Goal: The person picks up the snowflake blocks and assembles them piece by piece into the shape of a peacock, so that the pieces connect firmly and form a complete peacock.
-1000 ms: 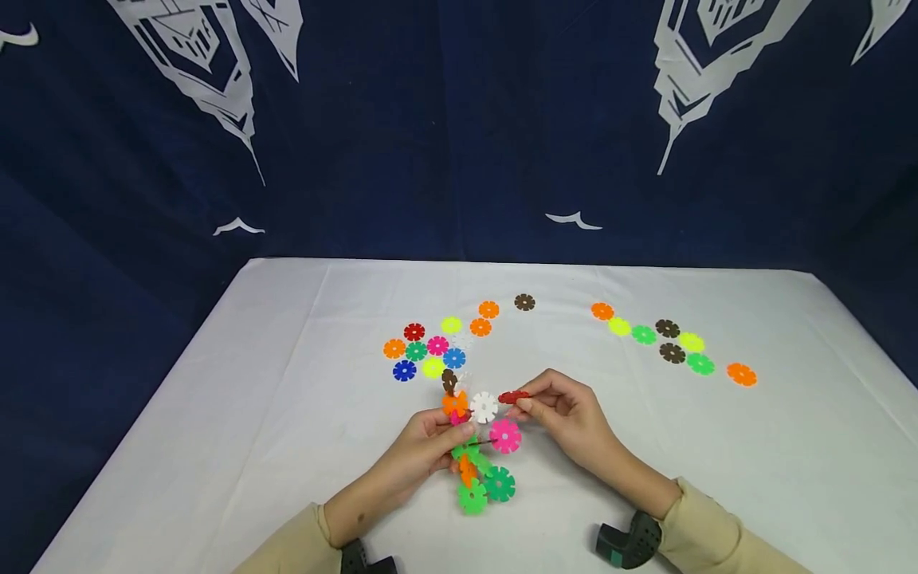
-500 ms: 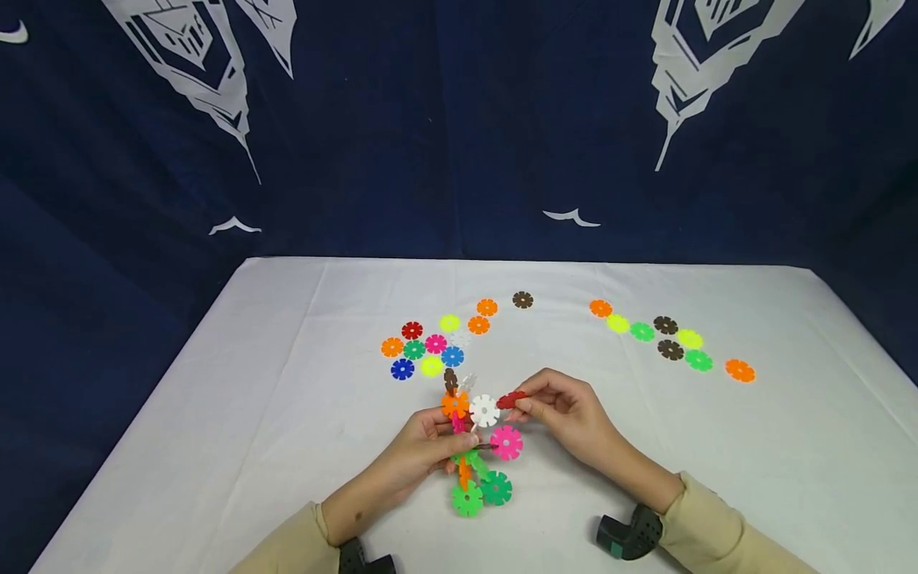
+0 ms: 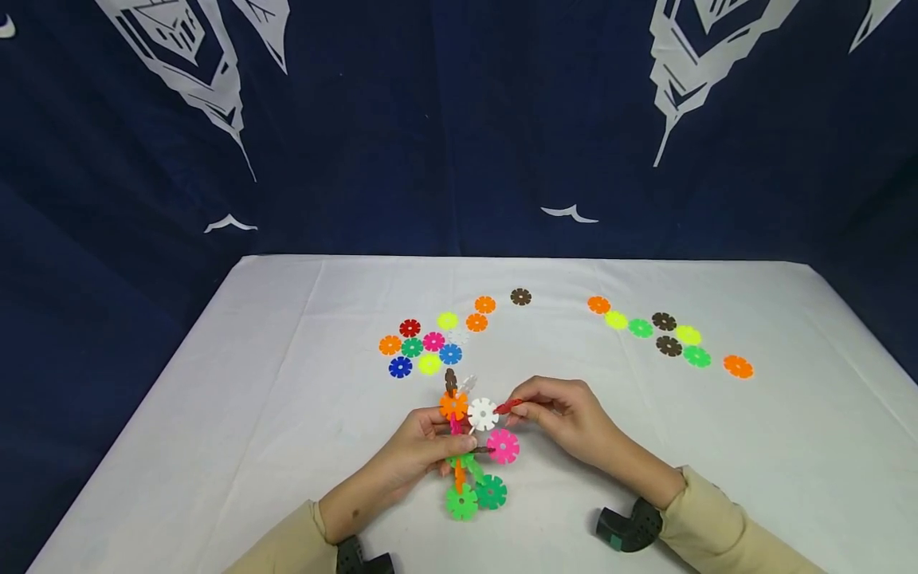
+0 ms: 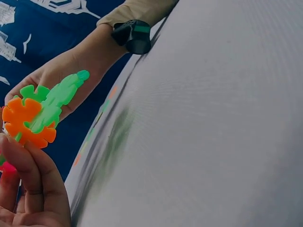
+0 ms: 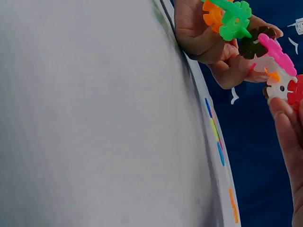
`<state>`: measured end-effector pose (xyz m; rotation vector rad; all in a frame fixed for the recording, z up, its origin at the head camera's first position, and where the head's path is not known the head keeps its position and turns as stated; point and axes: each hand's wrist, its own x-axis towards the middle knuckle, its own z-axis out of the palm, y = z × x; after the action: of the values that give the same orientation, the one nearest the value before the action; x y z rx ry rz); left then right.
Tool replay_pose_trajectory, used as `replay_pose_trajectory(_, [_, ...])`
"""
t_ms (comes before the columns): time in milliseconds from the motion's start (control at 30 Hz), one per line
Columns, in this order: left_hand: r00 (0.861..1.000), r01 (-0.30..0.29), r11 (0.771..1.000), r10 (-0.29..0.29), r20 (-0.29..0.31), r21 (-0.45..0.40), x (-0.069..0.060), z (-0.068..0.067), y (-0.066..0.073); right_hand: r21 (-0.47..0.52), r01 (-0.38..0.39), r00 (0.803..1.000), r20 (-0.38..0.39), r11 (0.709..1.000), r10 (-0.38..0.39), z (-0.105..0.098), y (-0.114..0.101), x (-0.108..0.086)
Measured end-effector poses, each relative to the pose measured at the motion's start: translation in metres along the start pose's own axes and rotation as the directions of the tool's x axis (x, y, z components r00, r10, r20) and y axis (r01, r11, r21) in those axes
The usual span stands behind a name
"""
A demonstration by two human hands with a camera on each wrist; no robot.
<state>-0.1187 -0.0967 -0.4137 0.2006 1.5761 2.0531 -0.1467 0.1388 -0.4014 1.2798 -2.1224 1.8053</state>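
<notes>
My left hand (image 3: 425,444) grips a chain of interlocked notched plastic discs above the table. In it are an orange disc (image 3: 453,405), a white disc (image 3: 483,414), a pink disc (image 3: 504,446) and green discs (image 3: 462,503) at the near end. Between thumb and fingers my right hand (image 3: 566,414) pinches a red notched disc (image 3: 508,406), its edge against the white disc's right side. The right wrist view shows the red disc (image 5: 296,89) meeting the white one; whether the slots are engaged I cannot tell. Green and orange discs (image 4: 22,118) jut above the left fingers in the left wrist view.
Loose notched discs lie beyond the hands on the white tablecloth (image 3: 323,399): a cluster with a blue disc (image 3: 450,354) at centre left, and a group with a brown disc (image 3: 669,346) at right. A dark patterned curtain (image 3: 402,143) hangs behind the table.
The red disc has come slightly down and left against the white disc and turned more edge-on. The right hand has shifted slightly with it. The left hand still grips the joined discs.
</notes>
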Motion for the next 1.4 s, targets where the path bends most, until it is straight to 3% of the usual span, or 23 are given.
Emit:
replay_pose_trajectory(100, [1.0, 0.0, 1.0, 0.0, 0.008, 0.001, 0.0, 0.0, 0.001, -0.156, 0.048, 0.998, 0.046, 0.987, -0.042, -0.001, -0.003, 0.001])
replay_pose_trajectory(200, [1.0, -0.006, 1.0, 0.006, 0.019, 0.006, 0.0, 0.0, 0.002, -0.339, 0.138, 0.988, 0.106, 0.931, -0.108, -0.004, -0.008, 0.003])
replay_pose_trajectory(300, [0.999, -0.008, 1.0, 0.007, 0.032, 0.02, 0.0, 0.0, 0.003, -0.409, 0.188, 0.979, 0.147, 0.893, -0.139, -0.007, -0.012, 0.004])
replay_pose_trajectory(600, [0.999, -0.009, 1.0, 0.007, 0.049, 0.028, 0.0, -0.004, 0.003, -0.268, 0.097, 0.991, 0.119, 0.959, -0.067, -0.003, -0.006, 0.002])
replay_pose_trajectory(967, [0.999, -0.023, 0.999, 0.023, 0.034, -0.026, 0.0, -0.009, 0.003, -0.253, 0.077, 0.997, 0.013, 0.964, -0.076, 0.011, 0.003, -0.001])
replay_pose_trajectory(1200, [1.0, 0.02, 0.998, -0.019, 0.005, -0.061, 0.002, -0.005, 0.003, -0.12, -0.048, 0.996, -0.083, 0.992, 0.038, 0.013, -0.001, -0.003])
replay_pose_trajectory(1400, [1.0, 0.009, 0.994, -0.009, -0.002, -0.113, 0.001, -0.003, 0.003, -0.183, -0.048, 0.994, -0.107, 0.982, 0.028, 0.014, -0.003, -0.004])
